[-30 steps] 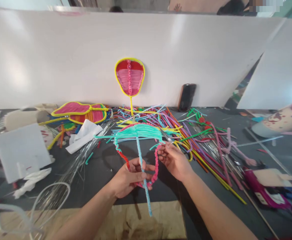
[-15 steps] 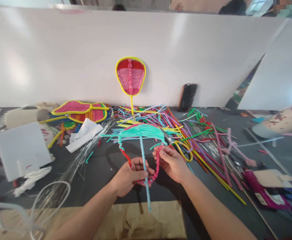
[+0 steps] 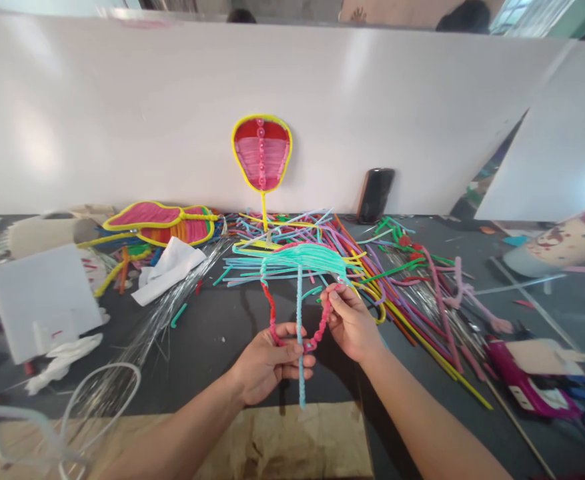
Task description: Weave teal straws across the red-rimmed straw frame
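A half-wrapped pipe-cleaner fan hangs between my two hands over the dark table. Teal strands fill its top, and red and pink twisted pipe cleaner forms the open lower loop. Down its middle runs a light blue twisted stem. My left hand is closed on the stem and the bottom of the loop, thumb in front. With thumb and fingertips, my right hand pinches the pink right side of the loop, just below the teal part. Its fingertips partly cover that spot.
Behind lies a heap of loose pipe cleaners. A finished pink-and-red fan leans on the white board, with a phone to its right. A magenta glue gun and patterned cup are at right; thin wires lie left.
Both hands have carried the fan a little to the right, and it now hangs straighter. My right hand has risen slightly along the loop's pink side. The scissors behind it are now mostly hidden.
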Tool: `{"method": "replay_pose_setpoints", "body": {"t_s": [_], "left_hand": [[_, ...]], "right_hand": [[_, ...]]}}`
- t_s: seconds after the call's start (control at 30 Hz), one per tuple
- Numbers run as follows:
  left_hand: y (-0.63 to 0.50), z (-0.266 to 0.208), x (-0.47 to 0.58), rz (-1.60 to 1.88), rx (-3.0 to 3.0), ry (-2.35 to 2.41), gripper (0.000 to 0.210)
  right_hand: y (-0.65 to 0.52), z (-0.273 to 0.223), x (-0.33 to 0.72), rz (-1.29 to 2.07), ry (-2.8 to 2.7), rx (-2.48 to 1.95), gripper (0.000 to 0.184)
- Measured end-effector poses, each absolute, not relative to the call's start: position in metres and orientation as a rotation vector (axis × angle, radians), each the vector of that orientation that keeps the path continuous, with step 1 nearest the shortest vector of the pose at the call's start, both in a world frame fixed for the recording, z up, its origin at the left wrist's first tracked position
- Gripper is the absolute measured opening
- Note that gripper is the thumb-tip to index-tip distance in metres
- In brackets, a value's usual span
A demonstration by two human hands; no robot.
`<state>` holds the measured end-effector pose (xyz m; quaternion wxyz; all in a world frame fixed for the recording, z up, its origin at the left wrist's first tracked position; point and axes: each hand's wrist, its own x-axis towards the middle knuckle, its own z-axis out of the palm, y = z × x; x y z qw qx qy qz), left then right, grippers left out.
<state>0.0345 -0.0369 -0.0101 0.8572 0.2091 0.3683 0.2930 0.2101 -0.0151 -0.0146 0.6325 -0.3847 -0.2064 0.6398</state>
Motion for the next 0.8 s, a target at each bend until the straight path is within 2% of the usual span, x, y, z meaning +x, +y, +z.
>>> {"method": "replay_pose_setpoints", "body": {"t_s": [0.23,0.3,0.63,0.8], "left_hand": [[-0.0335,-0.0068,0.0312,0.632,0.493,0.821,0.031],[-0.0331,-0.0080,0.0309,0.632,0.502,0.830,0.031],[-0.0324,-0.0079,0.0330,0.682,0.528,0.852,0.033],[-0.0289,-0.0094,0.0296,0.706,0.574,0.852,0.033]], "right_hand": [[-0.0147,-0.0134,0.2137,1.634,-0.440,-0.873,0.028],[-0.0150,-0.0137,0.2140,1.653,-0.452,-0.865,0.025],[-0.0145,-0.0135,0.2129,1.559,-0.410,-0.831,0.021],[-0.0178,-0.0144,0.2116,1.760,-0.545,-0.891,0.027]]}}
